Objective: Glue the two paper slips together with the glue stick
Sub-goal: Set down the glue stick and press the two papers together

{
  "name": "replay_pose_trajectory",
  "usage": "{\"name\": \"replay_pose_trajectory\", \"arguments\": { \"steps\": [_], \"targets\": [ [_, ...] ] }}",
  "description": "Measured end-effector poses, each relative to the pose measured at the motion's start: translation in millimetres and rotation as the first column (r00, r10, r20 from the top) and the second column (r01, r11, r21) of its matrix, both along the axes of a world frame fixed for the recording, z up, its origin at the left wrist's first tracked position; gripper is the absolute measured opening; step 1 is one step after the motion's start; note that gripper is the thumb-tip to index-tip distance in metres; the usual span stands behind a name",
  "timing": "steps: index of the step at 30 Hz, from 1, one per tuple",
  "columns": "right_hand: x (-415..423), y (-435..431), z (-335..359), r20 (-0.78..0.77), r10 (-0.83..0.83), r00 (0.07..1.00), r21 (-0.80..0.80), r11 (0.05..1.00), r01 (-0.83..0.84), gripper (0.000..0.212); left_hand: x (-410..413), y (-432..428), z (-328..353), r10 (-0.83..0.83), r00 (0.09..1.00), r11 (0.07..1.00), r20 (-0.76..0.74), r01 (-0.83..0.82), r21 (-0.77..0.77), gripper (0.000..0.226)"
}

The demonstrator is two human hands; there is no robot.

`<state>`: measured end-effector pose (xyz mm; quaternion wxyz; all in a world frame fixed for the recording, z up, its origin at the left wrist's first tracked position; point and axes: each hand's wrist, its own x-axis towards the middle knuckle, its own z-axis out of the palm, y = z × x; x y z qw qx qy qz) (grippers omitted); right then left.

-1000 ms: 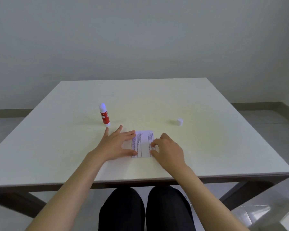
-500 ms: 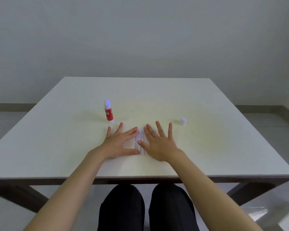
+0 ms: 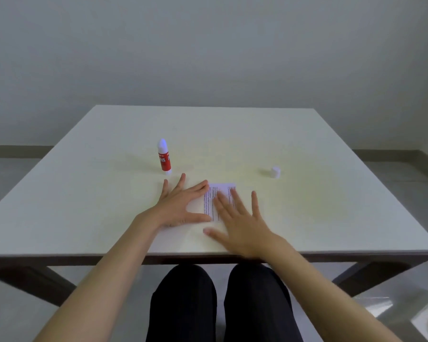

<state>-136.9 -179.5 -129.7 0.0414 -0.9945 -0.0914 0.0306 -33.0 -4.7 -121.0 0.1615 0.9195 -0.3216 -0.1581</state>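
A printed paper slip (image 3: 211, 201) lies flat near the table's front edge, partly under both hands; a second slip cannot be told apart from it. My left hand (image 3: 181, 206) rests flat with fingers spread on the slip's left part. My right hand (image 3: 240, 223) lies flat with fingers spread over the slip's right part and the table just in front of it. The red glue stick (image 3: 164, 157) stands upright and uncapped, just beyond my left hand. Its white cap (image 3: 275, 172) sits apart on the table to the right.
The pale table (image 3: 331, 206) has its front edge close below my wrists. My legs in dark trousers (image 3: 218, 304) are under it. A grey wall stands behind the table's far edge.
My right hand opened from curled fingers to a flat palm on the slip, then slid back toward me and to the right. My left hand stayed pressed flat.
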Motion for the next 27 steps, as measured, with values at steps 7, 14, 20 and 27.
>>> {"name": "replay_pose_trajectory", "arguments": {
  "steps": [7, 14, 20, 27],
  "targets": [
    [18.4, -15.5, 13.1, -0.083, -0.16, 0.984, -0.049, 0.987, 0.156, 0.088, -0.1, 0.4, 0.3, -0.012, 1.0, 1.0, -0.003, 0.012, 0.01, 0.094],
    [3.0, 10.7, -4.8, -0.051, 0.06, 0.997, 0.041, 0.997, -0.058, 0.098, -0.2, 0.0, 0.6, -0.008, 1.0, 1.0, -0.007, 0.008, -0.003, 0.094],
    [33.4, -13.5, 13.0, -0.09, -0.1, 0.991, -0.01, 0.995, 0.099, 0.081, -2.8, 0.7, 2.6, -0.013, 1.0, 1.0, -0.01, 0.013, 0.009, 0.094],
    [26.2, -7.2, -0.6, -0.014, -0.049, 0.999, 0.053, 0.997, 0.05, 0.09, -8.7, 0.5, 5.0, -0.003, 1.0, 0.999, 0.026, 0.004, -0.048, 0.088]
  ]
}}
